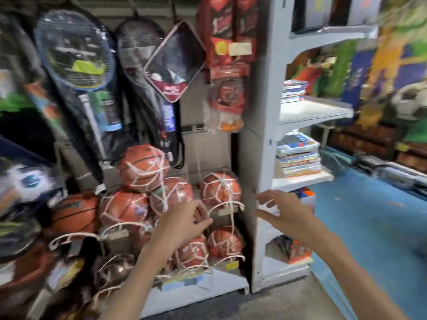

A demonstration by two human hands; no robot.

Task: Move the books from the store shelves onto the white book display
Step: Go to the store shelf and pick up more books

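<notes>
Both bare forearms reach forward from the bottom of the view, and neither hand holds anything. The left hand (184, 224) hangs in front of the netted balls with its fingers loosely bent and apart, gripping nothing; the right hand (280, 210) is raised at the edge of the white book display (261, 158), thumb and fingers spread apart, and whether they touch the upright cannot be told through the blur. Just behind the left hand sit the basketballs (143, 168) — orange, wrapped in white string nets, stacked on a low rack beside the display's side panel. Beyond the right hand, the display's lower shelf carries a stack of books (300, 155) lying flat, one on another, with a blue-and-white cover on top. One shelf higher lies a smaller pile of books (293, 91) at the left end of that shelf, with bright picture covers standing upright behind it. To the right of the display the floor is covered by a blue sheet (369, 215). Farther back, on the wall above the balls, hang badminton rackets (74, 51) in clear and dark covers, and red packets (227, 40) hang beside the display's upright — all blurred.
</notes>
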